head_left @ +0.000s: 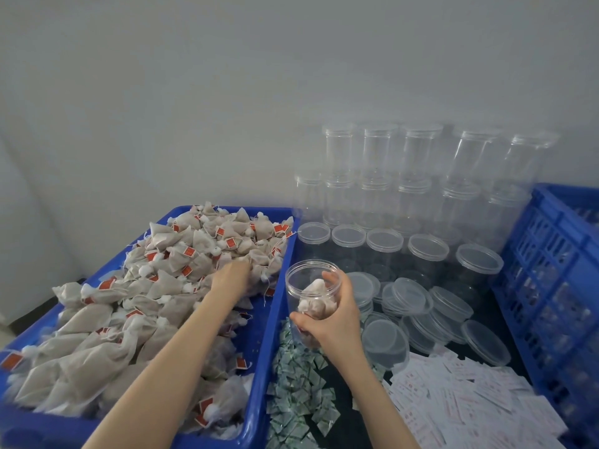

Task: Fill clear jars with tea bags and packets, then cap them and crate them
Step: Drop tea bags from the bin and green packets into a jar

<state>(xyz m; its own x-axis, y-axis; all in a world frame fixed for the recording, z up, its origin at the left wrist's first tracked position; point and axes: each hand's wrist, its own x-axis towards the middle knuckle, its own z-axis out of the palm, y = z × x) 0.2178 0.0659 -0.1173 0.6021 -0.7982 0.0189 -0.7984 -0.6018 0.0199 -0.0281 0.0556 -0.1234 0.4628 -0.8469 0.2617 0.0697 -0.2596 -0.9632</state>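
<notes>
The right hand (337,322) gripped the tilted clear jar (312,296), few bags inside, between tray (275,306) and lids (408,299). The left hand (231,275) dug into the tea bags (181,270); its finger state could not be told. Tangled strings risked dragging extra bags out.

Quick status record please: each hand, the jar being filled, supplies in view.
left hand: reaching into the tea bags in the blue bin; grip unclear
right hand: grips open jar
jar contents: a few tea bags, no cap
loose lids: piled right of the jar
green packets: below the jar
white packets: lower right
crate: far right
</notes>
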